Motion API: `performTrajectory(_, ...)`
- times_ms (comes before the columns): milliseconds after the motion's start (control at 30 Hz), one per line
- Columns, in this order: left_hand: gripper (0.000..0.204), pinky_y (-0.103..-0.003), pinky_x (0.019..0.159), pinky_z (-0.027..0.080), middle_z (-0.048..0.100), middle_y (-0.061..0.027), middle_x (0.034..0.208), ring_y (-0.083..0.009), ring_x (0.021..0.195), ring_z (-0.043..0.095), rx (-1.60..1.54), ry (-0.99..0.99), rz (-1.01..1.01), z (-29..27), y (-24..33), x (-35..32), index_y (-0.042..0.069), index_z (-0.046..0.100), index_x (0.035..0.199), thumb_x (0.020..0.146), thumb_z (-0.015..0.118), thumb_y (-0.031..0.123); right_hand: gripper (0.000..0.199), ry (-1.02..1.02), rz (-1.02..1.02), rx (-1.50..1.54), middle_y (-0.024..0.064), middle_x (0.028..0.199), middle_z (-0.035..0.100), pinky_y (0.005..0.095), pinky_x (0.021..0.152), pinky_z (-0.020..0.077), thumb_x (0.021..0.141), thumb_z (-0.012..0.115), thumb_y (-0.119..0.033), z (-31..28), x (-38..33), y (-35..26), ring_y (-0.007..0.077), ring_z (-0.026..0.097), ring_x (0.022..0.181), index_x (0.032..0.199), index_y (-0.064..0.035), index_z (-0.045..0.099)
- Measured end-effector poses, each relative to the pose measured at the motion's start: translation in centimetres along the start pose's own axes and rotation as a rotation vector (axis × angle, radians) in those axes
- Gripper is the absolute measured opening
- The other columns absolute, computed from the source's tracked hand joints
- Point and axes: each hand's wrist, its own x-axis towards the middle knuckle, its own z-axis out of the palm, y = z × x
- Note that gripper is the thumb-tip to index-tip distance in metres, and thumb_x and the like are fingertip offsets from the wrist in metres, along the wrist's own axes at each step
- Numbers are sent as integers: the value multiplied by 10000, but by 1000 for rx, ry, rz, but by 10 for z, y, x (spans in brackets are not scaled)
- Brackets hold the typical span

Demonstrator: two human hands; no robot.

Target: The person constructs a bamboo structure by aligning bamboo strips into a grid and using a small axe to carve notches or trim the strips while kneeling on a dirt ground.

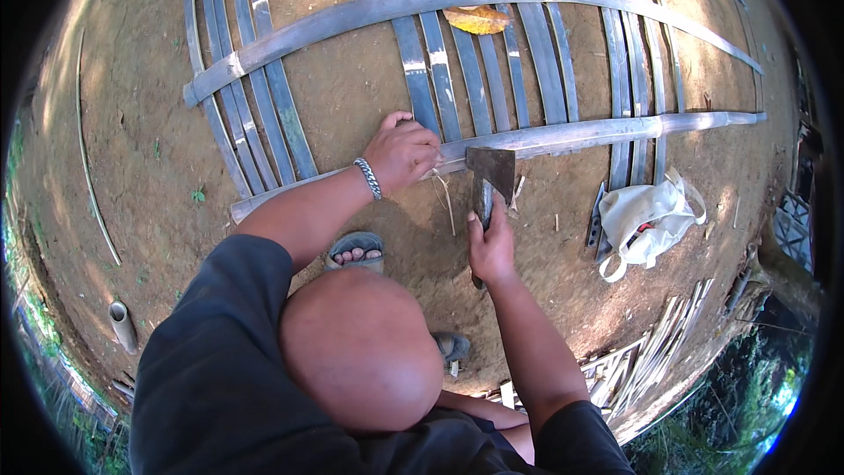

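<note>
Right hand [491, 246] is closed around the handle of a hatchet with a dark, flat metal head [489, 178]; I see the head standing up against the near edge of the long grey bamboo slat [563, 134] that runs crosswise. Left hand [402, 154] is curled into a loose fist pressed down on that same slat, just left of the hatchet head; I can't tell if the fingers pinch anything. A silver chain bracelet [368, 178] sits on the left wrist.

The slat lies over a set of parallel grey bamboo strips [457, 62] on bare brown earth [352, 79]. A second crosswise slat [387, 7] lies farther out, with a yellow dry leaf [477, 19] on it. White cloth bag [646, 220] lies to the right, well apart. Pile of pale split bamboo offcuts [651, 356] at lower right. Grey sandal with toes showing [356, 251] near the left forearm.
</note>
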Motion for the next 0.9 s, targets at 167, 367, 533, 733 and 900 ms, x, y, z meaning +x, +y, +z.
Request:
performTrajectory(167, 91, -470, 1096, 364, 699, 49, 978, -159, 994, 652, -24, 6, -32, -2, 3, -1, 162, 761, 885, 808, 788, 123, 494, -52, -65, -10, 308, 1276, 625, 465, 999, 488, 1019, 602, -224, -4, -20, -11, 451, 623, 1191, 1418, 43, 485)
performTrajectory(367, 88, -465, 1103, 357, 700, 46, 978, -166, 987, 655, -59, 11, -26, -3, 3, 1, 160, 759, 884, 811, 792, 123, 474, -29, -95, -75, 318, 1225, 633, 522, 901, 529, 996, 594, -186, 17, -12, -6, 509, 635, 1092, 1425, -18, 481)
performTrajectory(533, 68, -460, 1110, 350, 698, 41, 976, -166, 979, 657, -60, 31, -58, -3, 0, -4, 156, 744, 859, 818, 791, 129, 493, -45, -86, -43, 302, 1206, 645, 517, 899, 534, 986, 611, -182, 9, -14, -9, 496, 650, 1065, 1421, 5, 476)
performTrajectory(733, 264, -485, 1126, 330, 664, -32, 1105, -237, 1118, 607, 61, 10, -254, -7, 15, -8, 122, 683, 1042, 811, 798, 181, 535, -8, -177, -92, 293, 1245, 634, 518, 906, 534, 972, 619, -158, 23, -12, -2, 500, 641, 1098, 1465, -51, 439)
performTrajectory(900, 388, -505, 1156, 298, 607, -82, 1218, -299, 1211, 546, 264, 116, -351, -8, 27, -47, 91, 619, 1195, 865, 734, 259, 544, -40, -103, -30, 301, 1258, 627, 531, 929, 528, 979, 613, -177, 20, -24, -18, 509, 629, 1119, 1476, -54, 429)
